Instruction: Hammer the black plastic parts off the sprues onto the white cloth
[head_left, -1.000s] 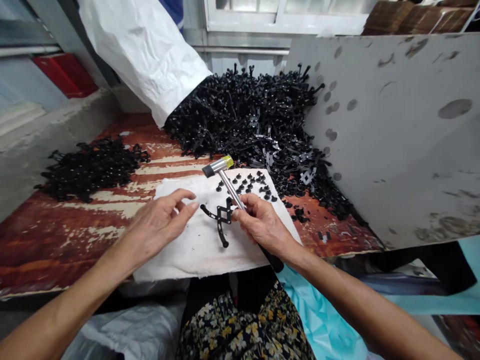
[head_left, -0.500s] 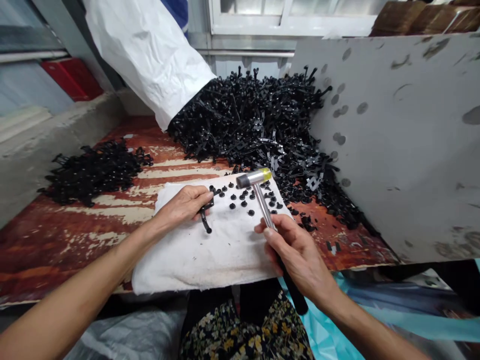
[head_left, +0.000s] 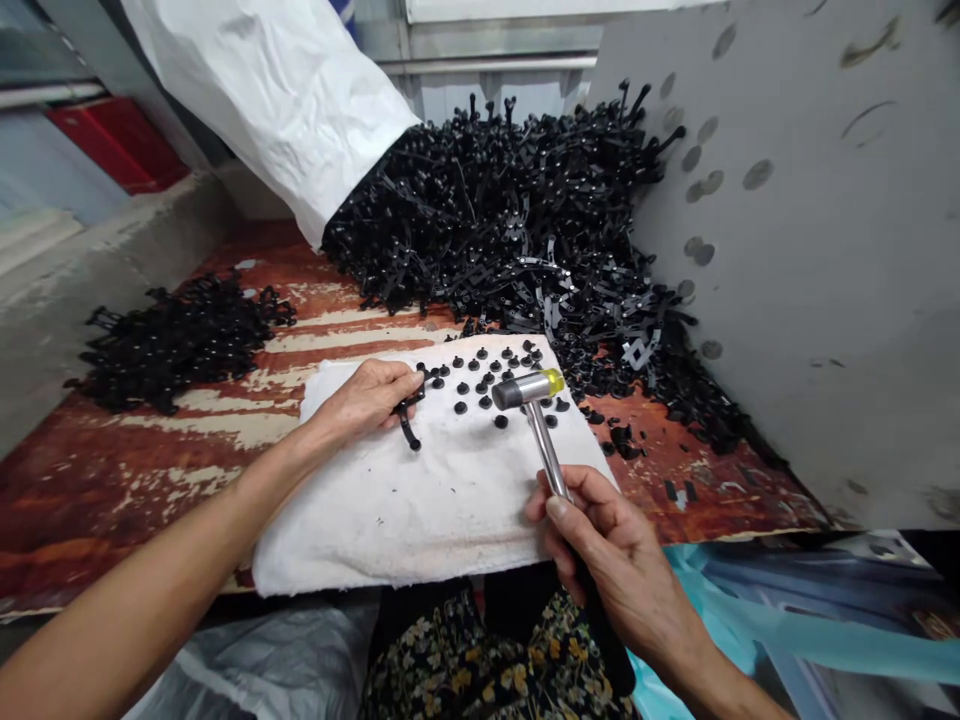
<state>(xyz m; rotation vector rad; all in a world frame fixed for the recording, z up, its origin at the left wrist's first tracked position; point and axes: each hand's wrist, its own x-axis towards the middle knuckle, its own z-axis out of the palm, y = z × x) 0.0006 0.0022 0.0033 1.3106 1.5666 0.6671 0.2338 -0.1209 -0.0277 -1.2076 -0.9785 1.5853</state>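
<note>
In my right hand [head_left: 611, 545] is a small mallet [head_left: 541, 440], gripped round its handle. Its steel head has a black face on the left and a yellow one on the right, and it is raised above a white cloth [head_left: 352, 520]. My left hand [head_left: 371, 395] pinches a black jointed plastic piece [head_left: 411, 415] over the cloth, one arm of it hanging down. Several small round black caps with short stems [head_left: 461, 407] stand on the cloth between my hands. Part of the black piece is covered by my fingers.
A large heap of black parts [head_left: 495, 210] spills from a white sack [head_left: 285, 110] at the back. To the left lies a smaller pile of black pieces [head_left: 180, 340] on the worn red table [head_left: 150, 480]. A grey board [head_left: 810, 300] stands along the right side.
My right hand and the mallet have shifted down and to the right. The left hand still holds the black piece, nearly in place. The camera view has tilted slightly downward.
</note>
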